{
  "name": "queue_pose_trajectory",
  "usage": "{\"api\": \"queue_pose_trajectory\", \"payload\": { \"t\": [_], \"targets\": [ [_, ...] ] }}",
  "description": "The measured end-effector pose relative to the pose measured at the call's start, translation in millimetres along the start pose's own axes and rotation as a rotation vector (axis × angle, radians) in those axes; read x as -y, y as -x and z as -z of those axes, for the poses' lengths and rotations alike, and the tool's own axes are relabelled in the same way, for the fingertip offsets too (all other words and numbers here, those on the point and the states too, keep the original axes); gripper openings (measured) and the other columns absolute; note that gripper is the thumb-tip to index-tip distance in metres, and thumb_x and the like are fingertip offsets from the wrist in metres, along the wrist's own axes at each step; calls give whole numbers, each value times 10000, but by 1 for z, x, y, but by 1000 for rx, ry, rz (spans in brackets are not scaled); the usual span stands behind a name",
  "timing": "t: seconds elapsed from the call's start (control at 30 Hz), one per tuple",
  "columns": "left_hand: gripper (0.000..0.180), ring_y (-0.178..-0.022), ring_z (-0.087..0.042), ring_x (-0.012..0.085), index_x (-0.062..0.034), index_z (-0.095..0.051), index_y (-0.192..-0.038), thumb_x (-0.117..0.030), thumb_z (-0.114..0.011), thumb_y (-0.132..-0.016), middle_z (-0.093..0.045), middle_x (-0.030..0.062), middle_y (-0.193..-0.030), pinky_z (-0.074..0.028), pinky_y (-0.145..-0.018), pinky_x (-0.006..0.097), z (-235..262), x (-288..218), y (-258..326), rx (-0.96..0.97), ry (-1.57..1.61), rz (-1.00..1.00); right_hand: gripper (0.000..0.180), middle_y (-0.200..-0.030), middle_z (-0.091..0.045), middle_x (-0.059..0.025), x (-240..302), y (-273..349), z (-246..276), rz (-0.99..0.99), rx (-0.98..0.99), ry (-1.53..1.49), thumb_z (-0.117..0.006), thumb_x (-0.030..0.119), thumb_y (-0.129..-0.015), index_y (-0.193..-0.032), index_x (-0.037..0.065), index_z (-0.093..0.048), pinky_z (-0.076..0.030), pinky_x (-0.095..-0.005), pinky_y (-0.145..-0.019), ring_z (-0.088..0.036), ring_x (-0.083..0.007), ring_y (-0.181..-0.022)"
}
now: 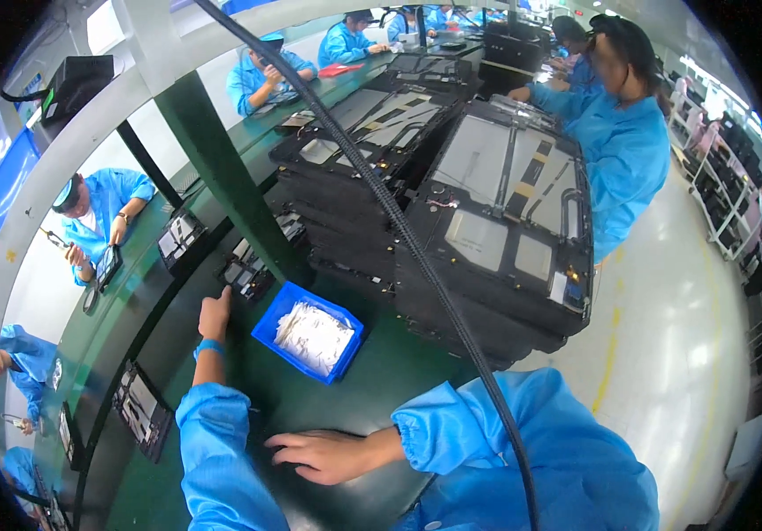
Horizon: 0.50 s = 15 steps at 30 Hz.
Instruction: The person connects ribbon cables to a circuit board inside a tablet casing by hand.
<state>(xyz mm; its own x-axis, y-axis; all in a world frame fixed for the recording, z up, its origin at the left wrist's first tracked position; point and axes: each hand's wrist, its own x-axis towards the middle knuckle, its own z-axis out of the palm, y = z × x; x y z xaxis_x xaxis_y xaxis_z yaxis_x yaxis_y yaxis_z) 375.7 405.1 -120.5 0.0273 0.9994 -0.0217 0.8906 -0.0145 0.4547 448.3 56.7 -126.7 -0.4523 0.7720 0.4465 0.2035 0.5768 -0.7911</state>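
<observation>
My left hand, with a blue band on its wrist, reaches forward over the green table. Its fingers look curled, one pointing up at the near edge of a dark opened tablet-like device; what they hold, if anything, is hidden. Spread on the table close to my body is my right hand, fingers apart and holding nothing. Between the hands and the stacks stands a blue bin full of small white strips.
Tall stacks of opened dark devices rise at the right. A green post and a black braided cable cross the view. More devices lie along the line at left. A co-worker stands beyond the stacks; several others sit opposite.
</observation>
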Motion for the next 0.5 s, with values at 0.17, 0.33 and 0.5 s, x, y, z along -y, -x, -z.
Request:
{"api": "queue_pose_trajectory", "payload": {
  "t": [0.17,0.33,0.5],
  "targets": [
    [659,-964,-643,311,137,-620,-1036,-460,-702,-767,-660,217,-1035,-480,-777,394,-13,-4,-35,63,344,66,372,-1363,-398,-232,-3,-2,-9,22,24,87,-532,54,-814,-1181,-2,-509,-457,-464,-935,-513,-417,-1122],
    [401,-751,-600,257,48,-648,-895,-320,-721,-754,-626,110,-841,-449,-620,395,-13,-12,-36,245,654,97,384,-1311,-428,-257,-7,3,-19,61,-2,76,-548,61,-795,-1168,-20,-521,-457,-482,-924,-526,-425,-1088],
    [273,-708,-546,229,-5,-631,-856,-249,-708,-762,-570,87,-812,-419,-584,360,-15,-31,-34,260,926,230,387,-1387,-416,-190,-2,3,-14,67,9,118,-556,43,-812,-1199,27,-542,-459,-439,-948,-531,-369,-1127]
  ]
}}
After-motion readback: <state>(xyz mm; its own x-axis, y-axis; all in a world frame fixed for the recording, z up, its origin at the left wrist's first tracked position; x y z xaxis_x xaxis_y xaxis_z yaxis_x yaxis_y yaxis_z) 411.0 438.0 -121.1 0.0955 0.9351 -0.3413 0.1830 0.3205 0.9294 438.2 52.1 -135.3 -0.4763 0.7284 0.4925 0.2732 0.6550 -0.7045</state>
